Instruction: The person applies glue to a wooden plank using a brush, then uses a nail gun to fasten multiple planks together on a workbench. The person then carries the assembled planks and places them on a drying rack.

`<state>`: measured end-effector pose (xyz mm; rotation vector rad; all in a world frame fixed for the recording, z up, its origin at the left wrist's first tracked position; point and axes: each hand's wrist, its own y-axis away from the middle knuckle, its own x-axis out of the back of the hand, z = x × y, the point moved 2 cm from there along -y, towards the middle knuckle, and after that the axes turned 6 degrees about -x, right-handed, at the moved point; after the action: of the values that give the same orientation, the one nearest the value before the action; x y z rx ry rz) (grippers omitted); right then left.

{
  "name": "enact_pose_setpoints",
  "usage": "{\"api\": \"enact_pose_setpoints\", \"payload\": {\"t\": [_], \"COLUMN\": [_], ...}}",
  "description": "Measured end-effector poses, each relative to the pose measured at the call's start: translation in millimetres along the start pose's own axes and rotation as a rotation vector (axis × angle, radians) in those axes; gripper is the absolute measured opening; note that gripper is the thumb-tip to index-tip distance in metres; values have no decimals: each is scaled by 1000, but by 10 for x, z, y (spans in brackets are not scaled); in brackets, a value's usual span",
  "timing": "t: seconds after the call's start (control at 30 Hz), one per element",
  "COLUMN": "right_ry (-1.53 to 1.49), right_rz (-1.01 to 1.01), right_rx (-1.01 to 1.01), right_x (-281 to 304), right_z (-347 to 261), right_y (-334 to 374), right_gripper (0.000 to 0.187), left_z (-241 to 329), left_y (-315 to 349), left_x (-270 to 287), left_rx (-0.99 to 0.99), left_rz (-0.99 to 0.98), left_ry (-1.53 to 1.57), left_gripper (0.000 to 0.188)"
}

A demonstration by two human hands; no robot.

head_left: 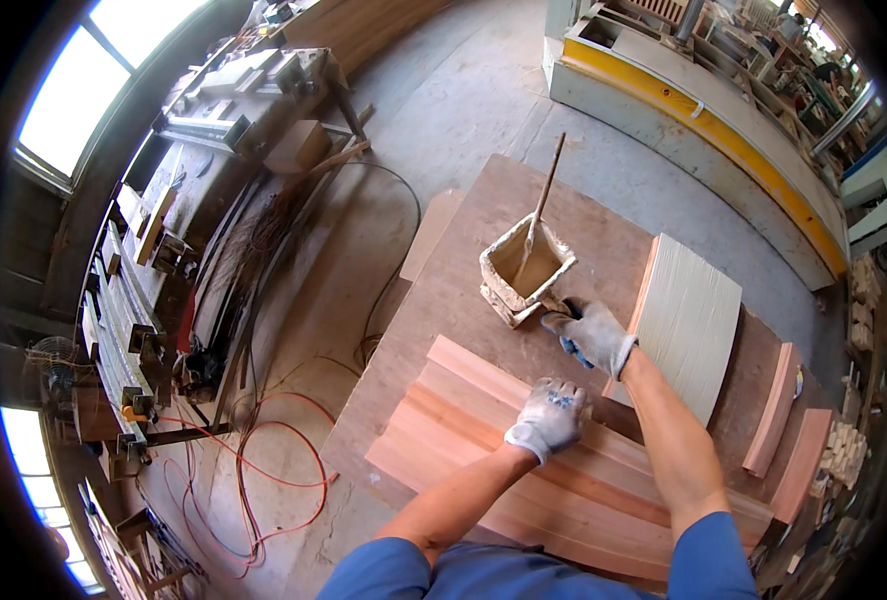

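My left hand (550,415), in a whitish glove with blue marks, is closed over reddish wooden boards (464,415) lying side by side on the brown tabletop (444,270). Whatever its curled fingers hold, if anything, is hidden. My right hand (596,335), in a greyish glove, is closed beside the lower right corner of a square, glue-crusted container (514,298). A small brownish piece shows at its fingertips, too little to name. The container holds a tan liquid (534,272), and a thin stick (552,180) leans up out of it.
Right of my right hand lies a stack of panels (689,315) with a pale, streaky top. Two reddish wood pieces (772,410) rest farther right. A cluttered workbench (234,110) stands left, with red hose (249,480) looped on the floor. A yellow-striped machine (704,115) stands behind.
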<state>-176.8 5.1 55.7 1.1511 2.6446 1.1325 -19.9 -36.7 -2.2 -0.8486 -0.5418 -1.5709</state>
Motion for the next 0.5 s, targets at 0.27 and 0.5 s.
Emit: {"api": "enact_pose_setpoints", "payload": {"t": [0.27,0.5], "right_ry": [89,-3], "right_rz": [-20,302], "right_rx": [-140,87], "right_x": [52,255], "right_z": [-2,709], "right_y": [-71,403], "right_gripper": [42,51], "left_z": [-51,-67], "left_y": [27,-40], "left_x": [-57,-99], "left_rx": [23,-13], "left_rz": [-64,-59], "left_ry": [-20,-97], "left_gripper": [22,24]}}
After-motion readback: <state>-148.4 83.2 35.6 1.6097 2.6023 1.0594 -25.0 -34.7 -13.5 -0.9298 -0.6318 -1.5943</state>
